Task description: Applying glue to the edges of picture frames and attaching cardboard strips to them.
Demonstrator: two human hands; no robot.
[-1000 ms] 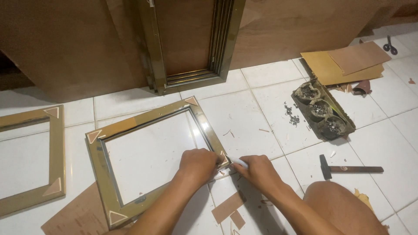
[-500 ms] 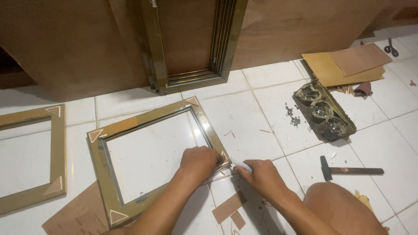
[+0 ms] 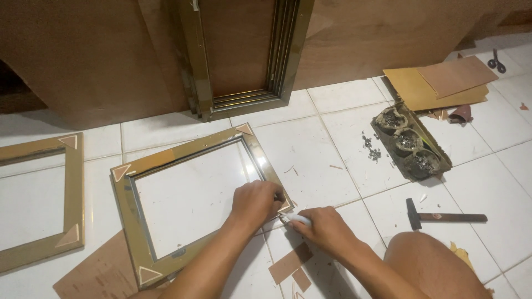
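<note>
I see a floor (image 3: 327, 144) of white tiles. Big brown boards (image 3: 83, 61) lean up at the back, and a stack of gold frames (image 3: 244, 83) leans on them. A gold picture frame (image 3: 138, 171) lies flat on the tiles in the middle. It has small pink triangles at its corners. Another gold frame (image 3: 72, 188) lies to the left. To the right there is a dirty tray (image 3: 438, 160) with three round cups of small dark bits, and some bits lie spilled beside it. A hammer (image 3: 443, 216) lies near my knee (image 3: 432, 266). Flat tan and brown sheets (image 3: 443, 83) lie at the far right, with dark scissors (image 3: 496, 60) past them. Brown scraps (image 3: 288, 266) lie on the tiles close to me.

My left hand (image 3: 256, 202) sits on the near right corner of the middle frame. Its fingers are curled together and press down on the frame. My right hand (image 3: 327, 230) is just beside it. Its fingers are closed around a small white tool (image 3: 296, 219). The tip of the tool is at that same corner, but I cannot tell if it touches the frame.
</note>
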